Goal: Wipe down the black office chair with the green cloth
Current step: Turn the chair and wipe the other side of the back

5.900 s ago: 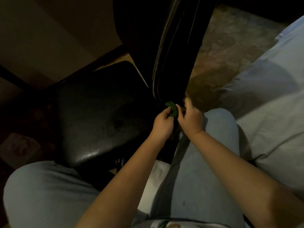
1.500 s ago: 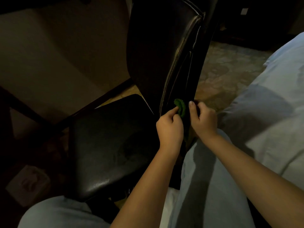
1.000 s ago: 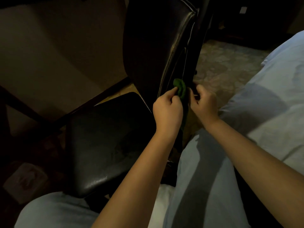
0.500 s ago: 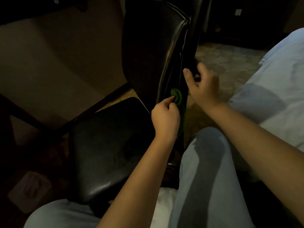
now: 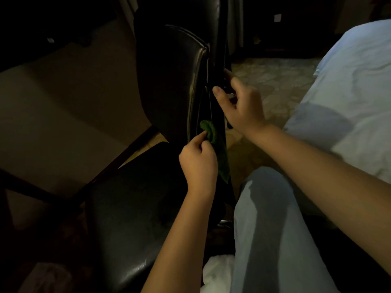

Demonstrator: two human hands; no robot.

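The black chair fills the middle of the head view, its backrest (image 5: 169, 81) upright and seen edge-on, its shiny seat (image 5: 127, 218) below. My left hand (image 5: 198, 163) pinches the bunched green cloth (image 5: 211, 134) against the backrest's side edge; the cloth's tail hangs down behind the hand. My right hand (image 5: 241, 104) is higher on the same edge, with the thumb in front and the fingers curled round the dark rear frame of the backrest. The fingertips are hidden behind the frame.
My knees in light blue trousers (image 5: 270, 229) sit close under the chair's edge. A pale blue bedsheet (image 5: 349, 92) lies to the right. A dark wooden table leg (image 5: 118, 159) and a beige wall are on the left. Patterned floor (image 5: 275, 81) shows beyond.
My right hand let go of the cloth and moved up the backrest's edge to grip the frame. My left hand stayed low with the cloth.
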